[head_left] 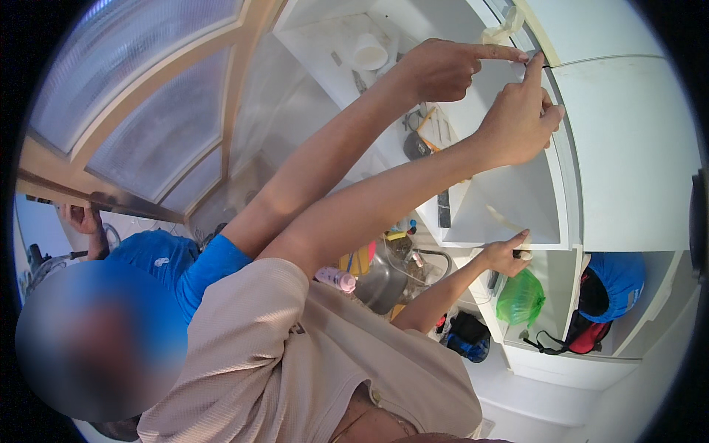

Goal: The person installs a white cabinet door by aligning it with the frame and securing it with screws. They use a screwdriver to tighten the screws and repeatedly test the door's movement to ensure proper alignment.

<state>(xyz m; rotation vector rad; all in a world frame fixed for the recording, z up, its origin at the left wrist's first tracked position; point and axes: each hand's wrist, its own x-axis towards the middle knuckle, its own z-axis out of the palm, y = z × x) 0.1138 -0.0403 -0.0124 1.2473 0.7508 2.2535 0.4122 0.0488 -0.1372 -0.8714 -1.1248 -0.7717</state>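
Note:
My left hand (pixel 521 118) is raised at the white cabinet's front edge (pixel 570 184). Its index finger stretches up to touch that edge; the thumb stands apart, the other fingers are partly curled, and I see nothing held. A co-worker's hand (pixel 447 70) reaches in from the left, pointing at the same spot, its fingertip almost against mine. Cream tape (pixel 506 26) hangs crumpled just above. Lower down, my right hand (pixel 506 255) is closed around something small, dark and whitish that I cannot make out. A thin pale strip (pixel 506 218) lies just above it.
A co-worker in a blue shirt (pixel 151 258) stands at my left beside a wood-framed glass door (pixel 166 111). Shelves hold a white cup (pixel 369 53), a green plastic bag (pixel 521 299) and a blue bag (pixel 617 280). Below are a sink (pixel 385 284) and a pink bottle (pixel 336 278).

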